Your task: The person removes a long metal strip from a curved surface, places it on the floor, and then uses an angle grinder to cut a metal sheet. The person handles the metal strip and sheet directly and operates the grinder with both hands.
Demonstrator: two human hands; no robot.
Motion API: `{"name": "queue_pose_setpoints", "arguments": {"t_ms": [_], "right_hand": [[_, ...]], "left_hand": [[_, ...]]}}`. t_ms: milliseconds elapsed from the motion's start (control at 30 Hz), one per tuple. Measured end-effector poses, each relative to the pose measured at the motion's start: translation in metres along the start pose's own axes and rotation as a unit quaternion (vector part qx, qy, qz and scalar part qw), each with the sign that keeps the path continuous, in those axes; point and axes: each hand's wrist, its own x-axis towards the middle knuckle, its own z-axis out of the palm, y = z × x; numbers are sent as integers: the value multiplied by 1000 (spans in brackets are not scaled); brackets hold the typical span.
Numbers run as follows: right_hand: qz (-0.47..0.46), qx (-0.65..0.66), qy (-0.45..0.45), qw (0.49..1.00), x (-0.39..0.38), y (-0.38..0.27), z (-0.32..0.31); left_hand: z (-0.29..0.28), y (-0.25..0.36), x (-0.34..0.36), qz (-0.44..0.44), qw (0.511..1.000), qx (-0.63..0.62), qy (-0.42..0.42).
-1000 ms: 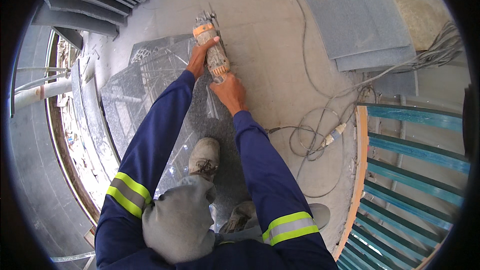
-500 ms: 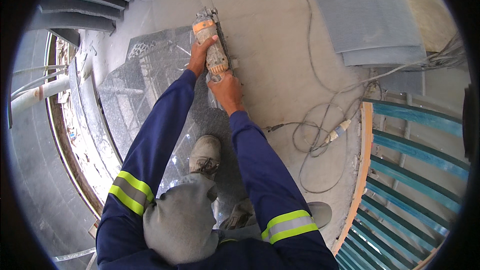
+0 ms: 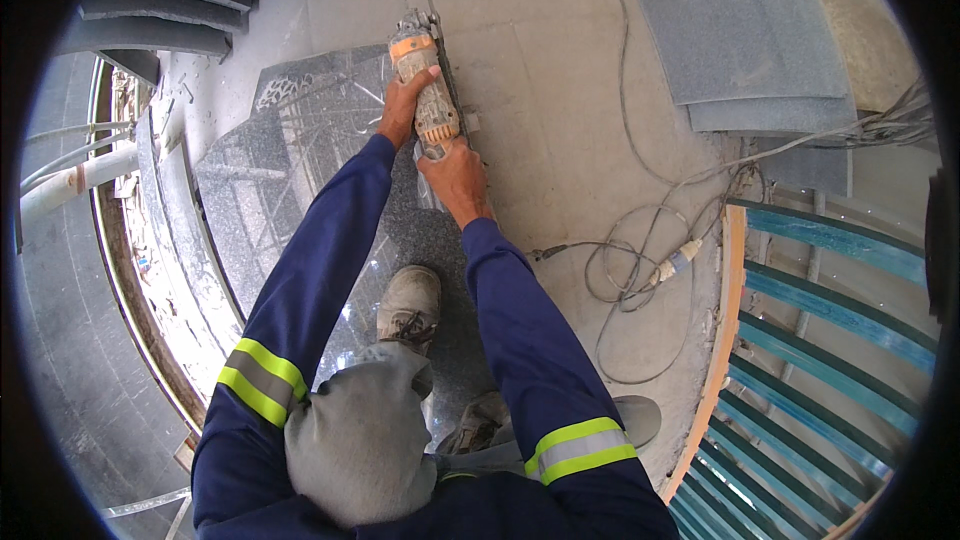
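A dusty angle grinder (image 3: 428,105) with an orange band lies along the right edge of a polished dark granite slab (image 3: 270,175). My left hand (image 3: 405,105) is wrapped round the front of its body, thumb across the top. Behind it, my right hand (image 3: 458,180) grips the rear end of the tool. The disc side faces right, toward the floor; whether it touches the stone cannot be made out. One of my boots (image 3: 410,302) stands on the slab, close below the hands.
A looped cable with a connector (image 3: 678,262) lies on the floor at the right. Beyond it is a rack of teal bars (image 3: 830,295). Grey slabs (image 3: 745,30) lie at the far right, and more stone slabs (image 3: 160,10) stand at the far left.
The grinder and both hands have shifted very slightly, with the tool's front end a little farther away. The grip is the same.
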Motion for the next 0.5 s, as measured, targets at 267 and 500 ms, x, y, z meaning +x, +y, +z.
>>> {"name": "queue_pose_setpoints", "arguments": {"t_ms": [267, 500], "right_hand": [[6, 6, -4, 1000, 2, -1, 4], [14, 31, -13, 999, 2, -2, 0]], "left_hand": [[-5, 0, 2, 0, 1000, 3, -3], [1, 1, 1, 4, 1000, 1, 14]]}}
